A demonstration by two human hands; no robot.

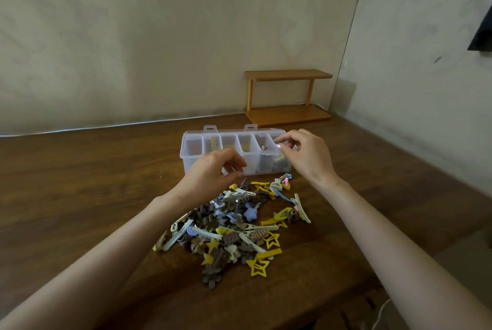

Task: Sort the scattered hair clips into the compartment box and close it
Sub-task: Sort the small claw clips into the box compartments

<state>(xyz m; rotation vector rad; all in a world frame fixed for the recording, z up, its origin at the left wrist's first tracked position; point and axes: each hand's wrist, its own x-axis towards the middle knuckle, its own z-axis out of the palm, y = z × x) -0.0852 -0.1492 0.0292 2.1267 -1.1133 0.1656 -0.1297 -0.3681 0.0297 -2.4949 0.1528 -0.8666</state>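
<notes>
A clear plastic compartment box (pixel 191 159) stands open on the wooden table, its lid tipped back. Some compartments hold a few clips, with dark ones at the right end. A heap of scattered hair clips (pixel 234 226) in yellow, brown, blue and pale green lies in front of the box. My left hand (pixel 213 170) hovers at the box's front wall just above the heap, fingers curled, pinching what looks like a small metal clip. My right hand (pixel 303 154) is over the rightmost compartments with loosely bent fingers, and I see nothing between them.
A small two-tier wooden shelf (pixel 287 114) stands behind the box against the wall, in the right corner. A white cable (pixel 106 126) runs along the table's back edge. The table's right edge falls away close to my right forearm.
</notes>
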